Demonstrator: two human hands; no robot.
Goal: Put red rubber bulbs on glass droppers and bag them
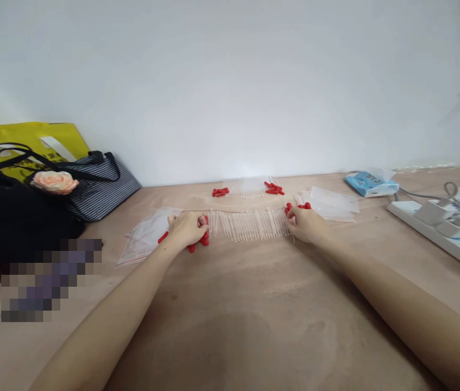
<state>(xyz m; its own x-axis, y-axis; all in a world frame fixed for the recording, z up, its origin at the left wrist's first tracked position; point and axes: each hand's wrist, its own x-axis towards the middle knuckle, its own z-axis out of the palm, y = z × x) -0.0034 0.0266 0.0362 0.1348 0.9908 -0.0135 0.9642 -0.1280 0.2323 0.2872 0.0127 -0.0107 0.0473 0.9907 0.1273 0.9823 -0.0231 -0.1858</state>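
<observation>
A row of thin clear tubes (254,224), like dropper pipettes, lies side by side across the middle of the table. At its left end my left hand (187,228) is closed, with a red rubber bulb (206,220) at its fingertips. More red bulbs (199,245) lie under and beside that hand. Over the right end of the row, my right hand (306,224) has its thumb and fingers pinched together. What it holds is hidden, though red pieces (305,206) show just behind it. Clear zip bags (148,236) lie left of my left hand, and more bags (329,203) right of my right hand.
By the wall are two small piles of red pieces (220,192) and a clear bag (250,186) with tubes. Bags (103,184) and a black cloth item (18,217) crowd the left. A blue tissue pack (370,183) and a plugged power strip (449,239) are at right.
</observation>
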